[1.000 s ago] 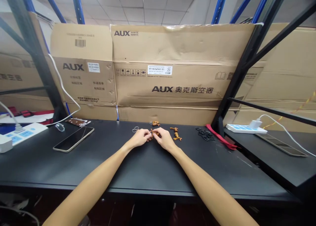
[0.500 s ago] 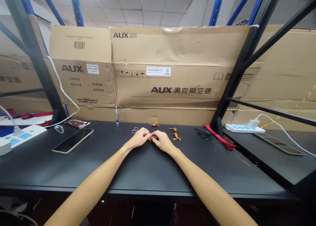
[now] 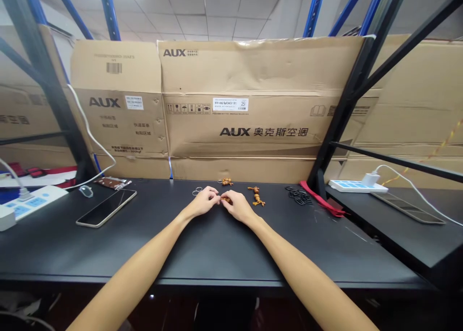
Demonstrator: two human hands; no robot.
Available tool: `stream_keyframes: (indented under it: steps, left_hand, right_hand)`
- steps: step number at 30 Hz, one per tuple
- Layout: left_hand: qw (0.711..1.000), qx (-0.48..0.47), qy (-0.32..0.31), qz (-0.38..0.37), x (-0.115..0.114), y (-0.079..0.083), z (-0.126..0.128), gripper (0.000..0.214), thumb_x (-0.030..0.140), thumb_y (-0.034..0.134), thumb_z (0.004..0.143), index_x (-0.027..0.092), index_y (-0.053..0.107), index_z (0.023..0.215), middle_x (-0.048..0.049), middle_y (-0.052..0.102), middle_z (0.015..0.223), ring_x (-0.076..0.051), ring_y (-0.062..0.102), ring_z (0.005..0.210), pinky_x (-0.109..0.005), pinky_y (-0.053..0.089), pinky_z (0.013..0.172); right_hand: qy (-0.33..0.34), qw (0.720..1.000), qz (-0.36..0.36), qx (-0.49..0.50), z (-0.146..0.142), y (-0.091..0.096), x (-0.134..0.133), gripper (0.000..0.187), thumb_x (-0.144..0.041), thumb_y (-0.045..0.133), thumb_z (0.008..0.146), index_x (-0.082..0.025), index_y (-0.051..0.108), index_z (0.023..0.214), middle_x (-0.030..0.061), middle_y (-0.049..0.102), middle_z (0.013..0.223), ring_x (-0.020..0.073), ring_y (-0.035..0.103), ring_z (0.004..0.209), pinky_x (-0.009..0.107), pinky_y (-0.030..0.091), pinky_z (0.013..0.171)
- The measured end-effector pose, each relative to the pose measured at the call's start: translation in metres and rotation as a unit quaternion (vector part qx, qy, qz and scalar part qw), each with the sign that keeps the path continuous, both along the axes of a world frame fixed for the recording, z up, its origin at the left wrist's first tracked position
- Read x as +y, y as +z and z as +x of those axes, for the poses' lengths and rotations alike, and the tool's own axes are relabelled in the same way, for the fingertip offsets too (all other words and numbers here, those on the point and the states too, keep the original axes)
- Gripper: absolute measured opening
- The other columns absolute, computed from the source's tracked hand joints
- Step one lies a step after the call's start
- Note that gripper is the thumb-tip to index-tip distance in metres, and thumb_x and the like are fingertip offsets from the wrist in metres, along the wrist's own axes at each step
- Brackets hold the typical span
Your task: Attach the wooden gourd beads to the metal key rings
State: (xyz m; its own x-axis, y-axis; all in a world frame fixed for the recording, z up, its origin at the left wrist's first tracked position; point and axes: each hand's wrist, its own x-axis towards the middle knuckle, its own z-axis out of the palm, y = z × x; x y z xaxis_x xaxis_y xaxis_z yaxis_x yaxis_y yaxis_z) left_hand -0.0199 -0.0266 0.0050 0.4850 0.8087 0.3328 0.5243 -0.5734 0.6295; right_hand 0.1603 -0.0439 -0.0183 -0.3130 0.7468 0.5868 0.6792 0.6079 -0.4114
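My left hand (image 3: 205,201) and my right hand (image 3: 235,204) meet over the black desk, fingertips almost touching. Between them is a small orange-brown beaded trinket (image 3: 226,200), mostly covered by my fingers. The right fingers are closed round it. My left thumb and fingers pinch at its left end, but what they grip is too small to make out. Just beyond lies a similar beaded trinket (image 3: 226,182) with a metal ring at its left. Another beaded trinket (image 3: 256,196) lies to the right of my right hand. Metal split rings (image 3: 197,191) rest beside my left hand.
On the right are a pile of black loops (image 3: 298,196) and a red strap (image 3: 321,200) by the rack post. A phone (image 3: 107,208), a packet (image 3: 113,183) and a power strip (image 3: 34,200) lie left. Cardboard (image 3: 238,147) walls off the back.
The fingers have shifted slightly around the trinket, which now shows less between the hands. The camera view has moved a little; the other things lie where they were.
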Motion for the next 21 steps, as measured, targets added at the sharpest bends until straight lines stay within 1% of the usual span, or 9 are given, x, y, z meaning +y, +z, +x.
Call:
stream_keyframes:
  steps: [2,4,8,10,14,16,18,20,21]
  left_hand:
    - [1.0,0.005,-0.014,-0.003,0.0012,-0.0015,-0.0005,0.035,0.043,0.046,0.084,0.017,0.066,0.073,-0.0061,0.055,0.112,-0.016,0.058,0.092,-0.027,0.045,0.087]
    - [1.0,0.01,-0.024,-0.01,0.0012,-0.0025,0.0002,0.035,0.043,0.046,0.084,0.017,0.067,0.073,-0.006,0.055,0.111,-0.016,0.058,0.091,-0.027,0.045,0.087]
    - [1.0,0.004,-0.02,-0.014,0.0008,-0.0033,0.0024,0.045,0.049,0.046,0.084,0.016,0.062,0.058,-0.0056,0.06,0.1,-0.016,0.059,0.084,-0.027,0.045,0.086]
    - [1.0,-0.008,-0.013,-0.014,0.0025,-0.0042,0.0021,0.046,0.049,0.045,0.084,0.016,0.06,0.056,-0.0056,0.062,0.097,-0.016,0.06,0.084,-0.027,0.045,0.087]
    - [0.999,-0.02,-0.018,-0.021,0.0069,-0.007,-0.0003,0.036,0.042,0.044,0.086,0.017,0.066,0.072,-0.0063,0.06,0.109,-0.017,0.059,0.091,-0.028,0.045,0.088]
    - [0.999,-0.016,-0.022,-0.019,0.0073,-0.0072,-0.0009,0.034,0.041,0.045,0.085,0.017,0.068,0.075,-0.0066,0.057,0.114,-0.018,0.059,0.096,-0.028,0.043,0.091]
    - [0.999,-0.008,-0.027,-0.022,0.0064,-0.0064,-0.001,0.038,0.045,0.046,0.084,0.017,0.068,0.068,-0.0062,0.058,0.11,-0.018,0.059,0.095,-0.028,0.043,0.09]
    - [0.999,-0.006,-0.027,-0.022,0.0052,-0.0053,-0.0008,0.045,0.049,0.046,0.084,0.017,0.064,0.059,-0.0056,0.061,0.103,-0.018,0.06,0.089,-0.028,0.044,0.088]
    - [0.999,-0.01,-0.025,-0.022,0.0049,-0.0049,-0.0007,0.046,0.051,0.046,0.084,0.017,0.063,0.057,-0.0053,0.062,0.099,-0.017,0.061,0.087,-0.027,0.045,0.086]
  right_hand:
    - [-0.01,1.0,-0.007,0.004,0.0011,-0.0004,0.0006,0.012,-0.019,0.054,0.083,-0.018,0.065,0.089,0.0038,0.064,0.083,0.0132,0.057,0.071,0.024,0.043,0.068]
    - [-0.006,1.0,-0.008,0.006,0.0018,-0.0007,0.0009,0.012,-0.02,0.055,0.083,-0.018,0.065,0.089,0.0041,0.064,0.084,0.0132,0.057,0.071,0.024,0.043,0.068]
    - [0.023,1.0,0.005,0.007,0.0008,-0.0011,0.0008,0.012,-0.021,0.054,0.085,-0.018,0.064,0.088,0.0032,0.063,0.08,0.0126,0.055,0.069,0.024,0.042,0.066]
    - [0.035,0.999,0.009,0.009,0.0002,-0.0016,0.0012,0.012,-0.021,0.053,0.085,-0.018,0.064,0.087,0.0029,0.063,0.079,0.0123,0.055,0.068,0.024,0.042,0.066]
    - [0.024,0.999,-0.001,0.022,0.0013,-0.0026,0.0025,0.011,-0.02,0.054,0.084,-0.018,0.065,0.087,0.0035,0.064,0.083,0.0126,0.056,0.069,0.024,0.043,0.067]
    - [0.021,0.999,0.001,0.03,0.0019,-0.0022,0.0024,0.011,-0.02,0.055,0.083,-0.018,0.065,0.088,0.0038,0.065,0.084,0.0127,0.057,0.069,0.024,0.043,0.067]
    - [0.03,0.999,0.007,0.031,0.0017,-0.0012,0.0015,0.01,-0.02,0.055,0.083,-0.018,0.064,0.087,0.0035,0.064,0.082,0.0126,0.056,0.068,0.024,0.043,0.066]
    - [0.04,0.999,0.013,0.031,0.0011,-0.0001,0.0007,0.01,-0.021,0.054,0.084,-0.018,0.064,0.085,0.0029,0.063,0.079,0.0123,0.055,0.067,0.024,0.043,0.065]
    - [0.044,0.998,0.014,0.03,0.001,0.0003,0.0007,0.011,-0.021,0.054,0.084,-0.018,0.064,0.084,0.0026,0.063,0.078,0.0122,0.055,0.066,0.024,0.043,0.065]
